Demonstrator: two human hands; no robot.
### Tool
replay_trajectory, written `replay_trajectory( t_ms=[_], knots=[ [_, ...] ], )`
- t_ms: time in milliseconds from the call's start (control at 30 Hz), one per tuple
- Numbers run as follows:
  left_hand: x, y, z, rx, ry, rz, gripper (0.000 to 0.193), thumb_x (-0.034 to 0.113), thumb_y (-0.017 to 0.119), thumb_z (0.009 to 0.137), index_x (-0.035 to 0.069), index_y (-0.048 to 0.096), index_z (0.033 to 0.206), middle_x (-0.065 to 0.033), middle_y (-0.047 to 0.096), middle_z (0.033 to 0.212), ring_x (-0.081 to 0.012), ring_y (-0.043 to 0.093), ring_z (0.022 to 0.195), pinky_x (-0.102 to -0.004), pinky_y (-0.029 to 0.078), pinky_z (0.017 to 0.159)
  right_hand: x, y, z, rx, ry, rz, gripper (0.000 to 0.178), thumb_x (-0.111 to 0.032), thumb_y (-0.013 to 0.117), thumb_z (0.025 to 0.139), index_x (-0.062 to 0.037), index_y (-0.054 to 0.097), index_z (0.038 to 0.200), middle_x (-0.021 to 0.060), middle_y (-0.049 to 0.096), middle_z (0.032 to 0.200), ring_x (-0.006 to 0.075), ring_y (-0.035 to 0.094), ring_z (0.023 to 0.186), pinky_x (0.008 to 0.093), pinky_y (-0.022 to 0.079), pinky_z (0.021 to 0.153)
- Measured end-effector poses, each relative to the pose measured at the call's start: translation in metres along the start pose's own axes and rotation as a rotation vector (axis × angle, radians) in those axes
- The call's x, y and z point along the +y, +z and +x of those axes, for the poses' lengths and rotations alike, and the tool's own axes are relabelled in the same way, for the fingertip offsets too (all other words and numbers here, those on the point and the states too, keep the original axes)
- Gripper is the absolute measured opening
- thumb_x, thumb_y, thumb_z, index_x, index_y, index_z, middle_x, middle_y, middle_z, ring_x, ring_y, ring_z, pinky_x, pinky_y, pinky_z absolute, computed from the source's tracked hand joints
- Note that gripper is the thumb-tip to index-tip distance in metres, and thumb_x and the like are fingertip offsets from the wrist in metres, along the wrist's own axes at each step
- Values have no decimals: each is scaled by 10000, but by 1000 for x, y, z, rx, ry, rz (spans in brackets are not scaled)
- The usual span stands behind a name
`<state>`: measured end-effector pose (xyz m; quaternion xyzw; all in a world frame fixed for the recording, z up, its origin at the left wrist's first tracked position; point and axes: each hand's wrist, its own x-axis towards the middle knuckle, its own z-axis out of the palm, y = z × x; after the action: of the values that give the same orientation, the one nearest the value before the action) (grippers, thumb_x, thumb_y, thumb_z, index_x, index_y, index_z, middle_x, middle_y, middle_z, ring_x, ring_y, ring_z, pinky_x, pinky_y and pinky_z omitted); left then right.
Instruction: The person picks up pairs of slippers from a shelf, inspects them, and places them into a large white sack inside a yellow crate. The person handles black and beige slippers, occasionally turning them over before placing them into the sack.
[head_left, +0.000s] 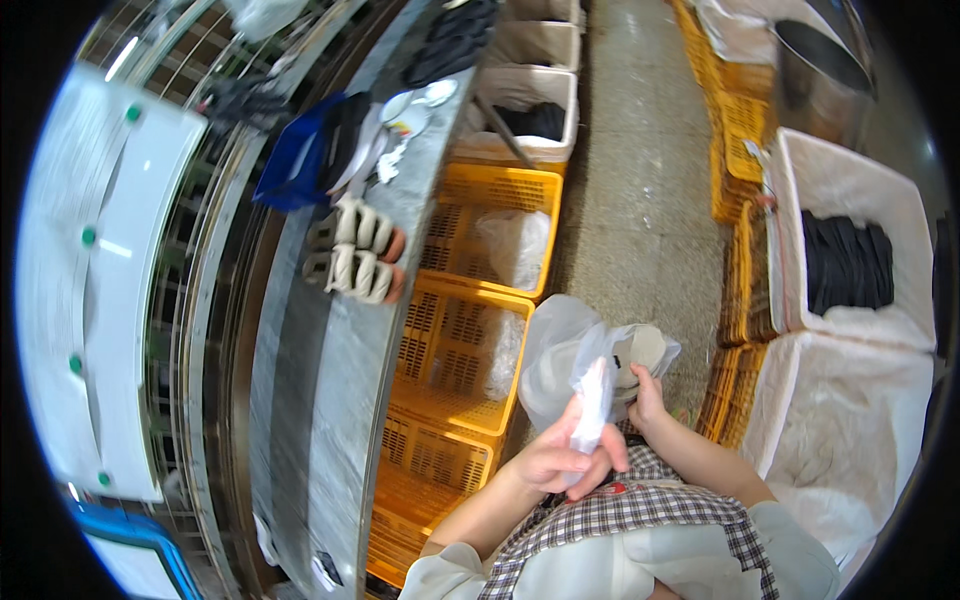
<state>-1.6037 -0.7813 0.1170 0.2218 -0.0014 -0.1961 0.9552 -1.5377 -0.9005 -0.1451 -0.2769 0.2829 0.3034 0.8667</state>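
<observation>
In front of my apron is a thin translucent plastic bag (pixel 553 345). Inside it, or behind its film, lie pale beige rounded pieces (pixel 642 345) whose kind I cannot make out. My left hand (pixel 568 450) is closed round a bunched, whitish strip of plastic, apparently part of the bag. My right hand (pixel 648 398) grips the right side of the bag and the beige pieces, thumb on top. On the metal-topped table to my left sit two rows of cream rolled pieces (pixel 358 250) with orange-brown ends.
A blue bin (pixel 300 150) and dark pieces (pixel 450 45) stand on the far part of the table (pixel 330 400). Yellow crates (pixel 540 285) line its right side. Across the aisle floor (pixel 645 220) are lined crates, one with black pieces (pixel 848 262). A whiteboard (pixel 105 280) stands far left.
</observation>
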Motion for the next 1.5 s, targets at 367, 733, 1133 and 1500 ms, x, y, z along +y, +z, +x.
replay_trajectory(
  t_ms=[367, 733, 1133, 1500],
  knots=[
    [102, -63, -204, 1224, 81, 1578, 515, 62, 562, 788, 11, 431, 1283, -164, 647, 771, -246, 631, 624, -359, 503, 575, -46, 171, 14, -387, -556, -2024, 873, -378, 664, 748, 106, 244, 1341, 380, 200, 1387, 486, 248, 1290, 464, 234, 1080],
    [86, -99, -224, 566, 706, -157, 161, 69, 531, 862, -1, 585, 997, -37, 502, 598, -76, 394, 430, -199, 273, 374, 3, 355, -24, -1294, -233, -2449, 459, -423, 605, 810, 5, 615, 974, 195, 642, 856, 340, 624, 838, 411, 488, 744],
    [76, -102, -184, 861, 978, -341, 508, 267, 567, 867, 21, 400, 1278, -69, 501, 773, -112, 404, 544, -235, 307, 485, 164, 657, 143, -1698, -1393, -2119, 239, -153, 581, 704, -74, 656, 917, 130, 634, 967, 327, 548, 959, 396, 460, 833],
    [70, -72, -131, 1324, 1333, -290, 485, 295, 651, 802, 16, 464, 1152, -29, 497, 777, -88, 392, 515, -223, 345, 498, 257, 742, 208, -1842, -1706, -1923, 163, -185, 498, 819, -104, 610, 905, 151, 636, 768, 347, 615, 709, 484, 473, 600]
  ],
)
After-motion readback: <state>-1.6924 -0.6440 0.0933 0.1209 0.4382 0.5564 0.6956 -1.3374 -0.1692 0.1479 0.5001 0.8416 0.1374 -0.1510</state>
